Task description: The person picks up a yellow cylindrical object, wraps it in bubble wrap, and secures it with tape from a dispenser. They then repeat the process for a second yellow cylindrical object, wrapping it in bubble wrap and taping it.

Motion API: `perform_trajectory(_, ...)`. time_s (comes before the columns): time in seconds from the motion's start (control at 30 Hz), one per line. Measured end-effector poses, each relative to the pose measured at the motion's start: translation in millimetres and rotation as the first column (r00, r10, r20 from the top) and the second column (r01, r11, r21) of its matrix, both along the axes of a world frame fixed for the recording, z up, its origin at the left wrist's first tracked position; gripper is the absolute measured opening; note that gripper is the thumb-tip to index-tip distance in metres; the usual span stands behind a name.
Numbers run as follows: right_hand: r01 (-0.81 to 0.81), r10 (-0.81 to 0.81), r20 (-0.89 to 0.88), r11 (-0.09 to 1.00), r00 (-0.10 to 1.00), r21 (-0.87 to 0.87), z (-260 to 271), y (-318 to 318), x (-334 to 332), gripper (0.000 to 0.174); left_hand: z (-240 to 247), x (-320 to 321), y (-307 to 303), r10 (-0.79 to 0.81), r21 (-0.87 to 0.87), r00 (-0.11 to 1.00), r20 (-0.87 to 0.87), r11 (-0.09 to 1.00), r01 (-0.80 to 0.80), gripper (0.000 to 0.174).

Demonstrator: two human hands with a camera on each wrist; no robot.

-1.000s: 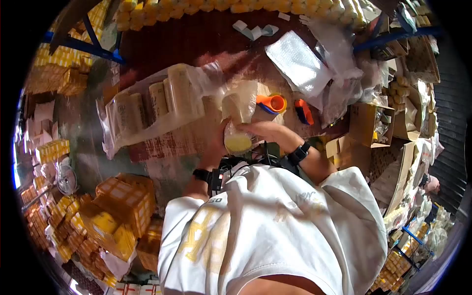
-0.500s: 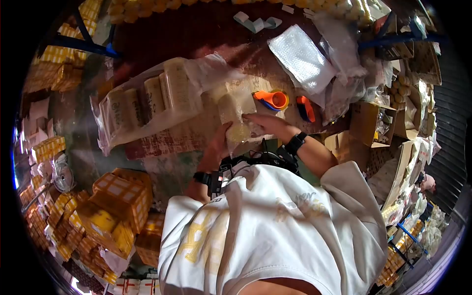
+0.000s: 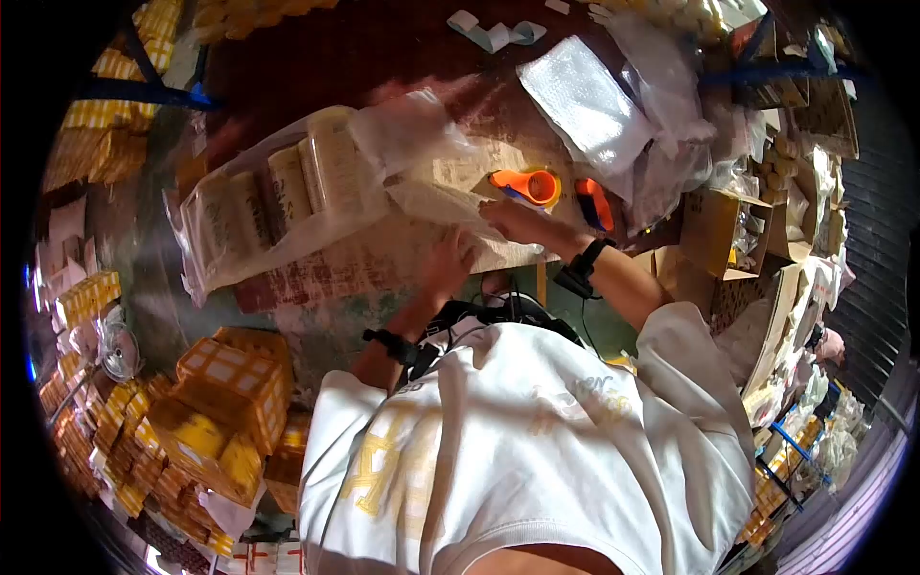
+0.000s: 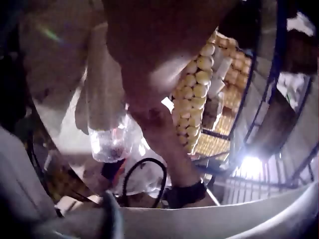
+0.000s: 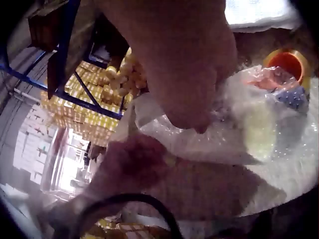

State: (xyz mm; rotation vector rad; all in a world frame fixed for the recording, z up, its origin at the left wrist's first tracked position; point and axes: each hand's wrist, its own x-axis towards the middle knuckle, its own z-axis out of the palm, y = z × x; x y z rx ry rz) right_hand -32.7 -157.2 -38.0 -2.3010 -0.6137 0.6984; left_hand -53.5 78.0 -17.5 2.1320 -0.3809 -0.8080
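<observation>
A clear plastic bag (image 3: pixel 431 203) lies slanted on the table by its near edge. The right wrist view shows this bag (image 5: pixel 224 139) with something pale yellow (image 5: pixel 260 130) inside. My right hand (image 3: pixel 517 222), fingers bent downward, pinches the plastic at its near end; it is also in the right wrist view (image 5: pixel 192 84). My left hand (image 3: pixel 452 264) is just to the left, at the table edge, close to the right; its fingers are blurred and their hold on the plastic is unclear. A clear cylindrical wrap (image 4: pixel 107 94) shows beside the hands in the left wrist view.
Wrapped rolls in a large bag (image 3: pixel 278 196) lie left on the table. Orange tape dispensers (image 3: pixel 527 184) (image 3: pixel 594 205) and bubble wrap (image 3: pixel 585 101) are on the right. Cardboard boxes (image 3: pixel 719 225) stand farther right, yellow-taped cartons (image 3: pixel 225 402) lower left.
The clear bag has gone from upright between the hands to slanting left across the table. My right hand has turned over it; my left hand has shifted slightly right and changed its grasp.
</observation>
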Motion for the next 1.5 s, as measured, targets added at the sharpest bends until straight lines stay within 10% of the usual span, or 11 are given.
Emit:
perform_trajectory(0.07,0.01,-0.025,0.23,0.998,0.973,0.067,-39,-6,-26,0.026,25,24,11,-0.138,0.094,0.654,0.744,0.99,0.103,0.043)
perform_trajectory(0.17,-0.028,0.053,0.254,0.995,0.966,-0.1,-29,-8,-46,0.044,22,67,6,-0.294,0.204,0.531,0.795,0.954,0.222,0.05)
perform_trajectory(0.33,0.098,-0.057,0.273,0.985,0.96,-0.141,-12,-8,-68,0.027,-49,99,9,-0.698,0.35,0.6,0.39,0.715,0.605,0.03)
perform_trajectory(0.47,0.338,-0.286,0.221,0.906,0.932,-0.253,16,-9,-98,0.023,-43,94,17,-0.427,-0.141,0.777,0.462,0.83,0.539,0.032)
perform_trajectory(0.6,0.387,-0.374,0.257,0.922,0.891,-0.002,-5,-38,-129,0.032,-34,100,26,-0.515,0.095,0.854,0.071,0.856,0.508,0.026)
perform_trajectory(0.73,0.809,-0.794,-0.17,0.587,0.584,0.039,12,-39,-133,0.035,-26,97,20,-0.457,0.205,0.889,-0.038,0.867,0.454,0.019)
perform_trajectory(0.83,0.959,-0.828,-0.557,0.107,-0.061,-0.264,2,-33,-127,0.032,-42,94,28,-0.472,0.094,0.865,0.174,0.882,0.462,0.019)
perform_trajectory(0.93,0.993,-0.202,-0.974,-0.067,-0.107,-0.095,-11,-47,-140,0.033,-48,87,37,-0.467,0.054,0.816,0.341,0.876,0.479,0.02)
perform_trajectory(1.03,0.961,-0.273,-0.958,-0.229,0.088,0.153,-16,-32,-138,0.032,-56,79,45,-0.441,0.025,0.816,0.373,0.884,0.466,0.015)
perform_trajectory(1.23,0.986,-0.79,-0.596,-0.071,-0.147,-0.149,-15,-48,-164,0.031,-43,72,34,-0.351,-0.043,0.822,0.449,0.91,0.412,0.012)
perform_trajectory(1.5,0.637,-0.649,0.086,0.759,0.756,0.132,29,-19,-82,0.038,-70,72,36,-0.264,-0.027,0.952,0.152,0.962,0.271,0.018)
